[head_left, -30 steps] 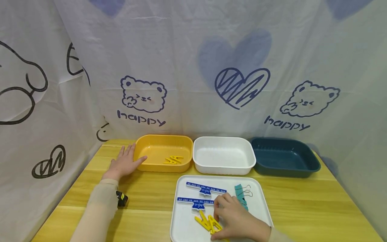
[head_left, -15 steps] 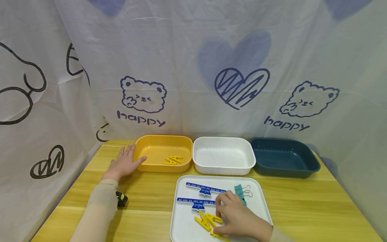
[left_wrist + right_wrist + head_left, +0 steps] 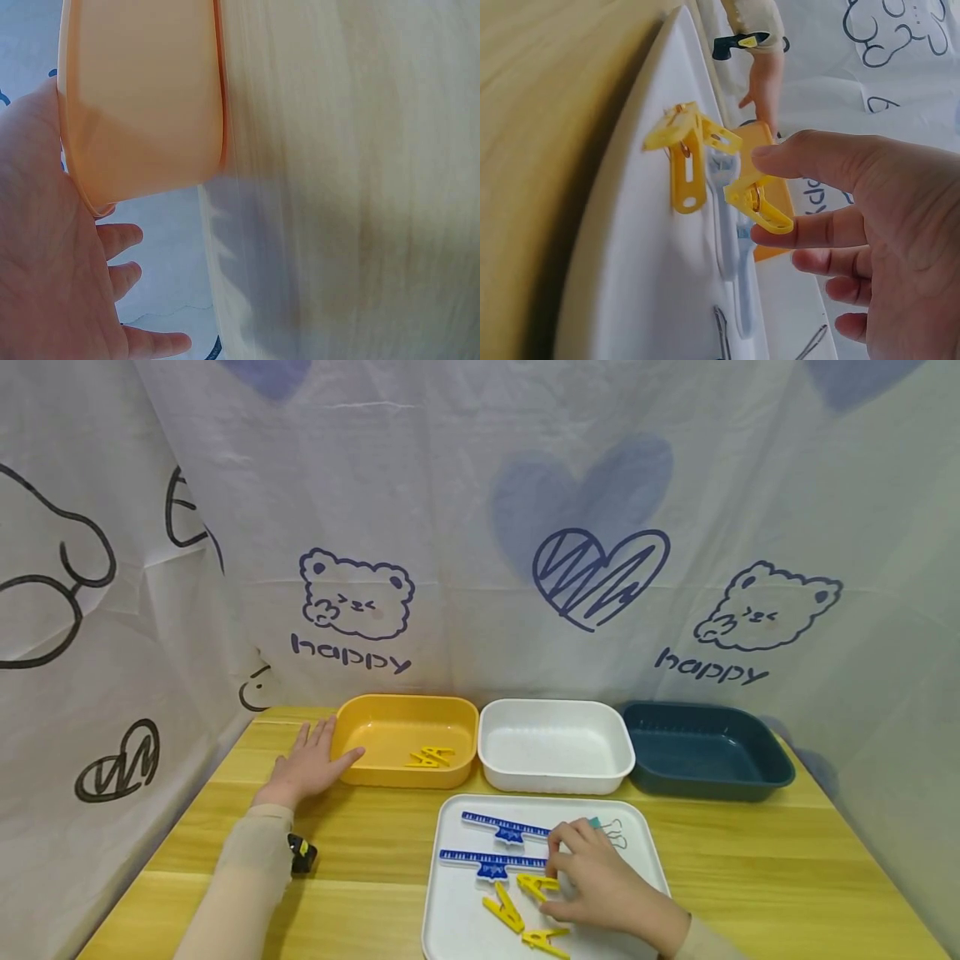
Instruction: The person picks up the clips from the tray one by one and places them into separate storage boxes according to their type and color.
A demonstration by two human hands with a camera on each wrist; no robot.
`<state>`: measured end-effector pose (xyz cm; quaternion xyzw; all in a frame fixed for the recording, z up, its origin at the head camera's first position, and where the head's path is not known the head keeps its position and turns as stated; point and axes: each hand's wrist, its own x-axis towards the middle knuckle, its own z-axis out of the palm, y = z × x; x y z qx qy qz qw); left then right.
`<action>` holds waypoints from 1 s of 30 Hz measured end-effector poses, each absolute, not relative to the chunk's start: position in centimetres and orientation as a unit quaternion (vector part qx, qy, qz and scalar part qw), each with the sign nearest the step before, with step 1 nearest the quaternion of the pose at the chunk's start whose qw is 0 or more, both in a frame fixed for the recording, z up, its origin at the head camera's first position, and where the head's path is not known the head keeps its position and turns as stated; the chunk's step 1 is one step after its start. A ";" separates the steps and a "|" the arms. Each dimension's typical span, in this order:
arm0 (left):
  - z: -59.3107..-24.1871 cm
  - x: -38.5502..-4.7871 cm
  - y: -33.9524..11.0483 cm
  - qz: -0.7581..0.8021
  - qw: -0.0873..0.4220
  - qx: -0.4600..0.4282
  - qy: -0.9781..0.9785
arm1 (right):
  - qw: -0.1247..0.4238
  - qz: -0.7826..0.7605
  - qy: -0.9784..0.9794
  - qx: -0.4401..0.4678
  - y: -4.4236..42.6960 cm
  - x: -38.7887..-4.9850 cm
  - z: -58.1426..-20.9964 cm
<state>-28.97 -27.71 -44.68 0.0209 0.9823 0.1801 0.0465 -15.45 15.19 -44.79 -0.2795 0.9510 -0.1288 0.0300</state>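
My right hand [image 3: 600, 881] is over the white tray [image 3: 437, 935], its thumb and index finger pinching a yellow clothespin [image 3: 759, 206]. Two more yellow clothespins, one on the left [image 3: 504, 908] and one nearer the front [image 3: 545, 942], lie on the tray. Behind them are two blue keyboard-patterned clips [image 3: 492, 862]. Teal binder clips [image 3: 595, 822] are mostly hidden by the right hand. My left hand [image 3: 306, 768] rests against the left end of the yellow bin [image 3: 405, 775], fingers spread and thumb over its rim.
Several yellow clothespins [image 3: 429, 757] lie inside the yellow bin. A white bin [image 3: 555, 782] and a dark teal bin [image 3: 705, 787] stand beside it in a row. A printed curtain [image 3: 465, 527] hangs behind the wooden table [image 3: 765, 877].
The right hand has shifted a little right and away from me. The pinched clothespin has come apart from the other two, moving toward the blue clips. The left hand has stayed put.
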 end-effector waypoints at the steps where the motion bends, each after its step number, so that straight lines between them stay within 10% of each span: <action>1: -44.7 -29.0 -27.7 0.180 0.047 0.021 0.982 | 0.029 -0.130 0.951 -0.278 15.2 -15.5 -44.7; 30: -45.2 -29.2 -27.9 0.178 0.042 0.022 0.983 | -0.083 -0.131 0.927 -0.342 11.6 -18.2 -42.6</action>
